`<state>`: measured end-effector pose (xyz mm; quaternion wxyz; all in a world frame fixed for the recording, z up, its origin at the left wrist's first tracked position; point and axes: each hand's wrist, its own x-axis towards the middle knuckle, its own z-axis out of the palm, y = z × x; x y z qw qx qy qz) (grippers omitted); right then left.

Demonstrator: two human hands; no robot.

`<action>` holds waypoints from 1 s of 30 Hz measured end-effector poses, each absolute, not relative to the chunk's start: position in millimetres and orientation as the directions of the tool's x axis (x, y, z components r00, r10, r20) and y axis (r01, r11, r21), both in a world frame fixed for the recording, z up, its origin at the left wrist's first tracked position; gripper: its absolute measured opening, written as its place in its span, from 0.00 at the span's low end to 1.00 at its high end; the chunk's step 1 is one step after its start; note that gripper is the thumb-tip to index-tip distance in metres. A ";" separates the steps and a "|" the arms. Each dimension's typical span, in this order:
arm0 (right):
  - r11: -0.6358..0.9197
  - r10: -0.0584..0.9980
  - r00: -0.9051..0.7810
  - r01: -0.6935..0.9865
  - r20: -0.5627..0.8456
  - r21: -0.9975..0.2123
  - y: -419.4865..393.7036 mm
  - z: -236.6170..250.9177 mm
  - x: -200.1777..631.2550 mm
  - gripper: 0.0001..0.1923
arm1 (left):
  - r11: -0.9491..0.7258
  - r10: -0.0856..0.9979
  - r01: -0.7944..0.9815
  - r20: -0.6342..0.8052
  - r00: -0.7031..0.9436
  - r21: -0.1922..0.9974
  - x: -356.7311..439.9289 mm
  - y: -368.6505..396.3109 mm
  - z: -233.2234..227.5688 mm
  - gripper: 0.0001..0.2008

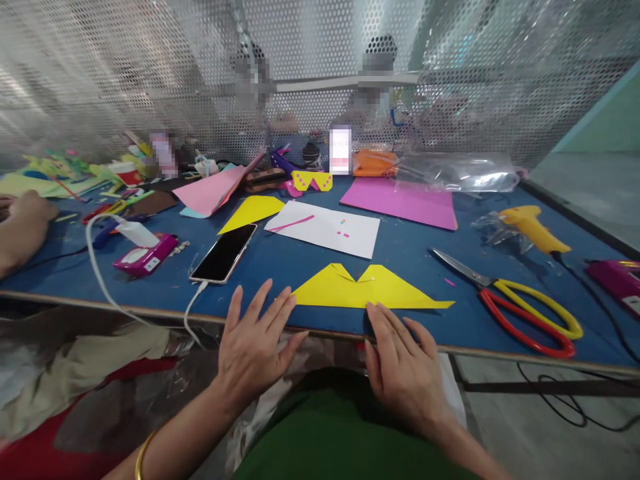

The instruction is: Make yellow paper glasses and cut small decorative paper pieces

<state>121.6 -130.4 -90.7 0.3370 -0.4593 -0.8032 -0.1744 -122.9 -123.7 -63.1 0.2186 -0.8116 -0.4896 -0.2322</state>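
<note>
A folded yellow paper shape (370, 288) lies flat near the front edge of the blue table (410, 253). My left hand (255, 343) rests palm down at that edge, fingers spread, fingertips just touching the paper's left tip. My right hand (400, 363) also lies flat at the edge, its fingertips at the paper's lower middle. Neither hand holds anything. A gold bangle (143, 453) is on my left wrist.
A phone (224, 253) on a white cable lies left of the paper. Behind it are a white sheet (330, 230), a yellow paper piece (250, 212), pink sheets (400, 200). Scissors (520, 303) and a yellow glue gun (533, 227) lie to the right. Another person's hand (23, 223) rests far left.
</note>
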 end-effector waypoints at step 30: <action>0.577 0.611 -0.394 0.816 0.686 -0.045 -124.7 -89.3 123.3 0.22 | -0.646 0.658 0.762 0.533 0.532 0.037 -48.7 -112.6 -85.5 0.31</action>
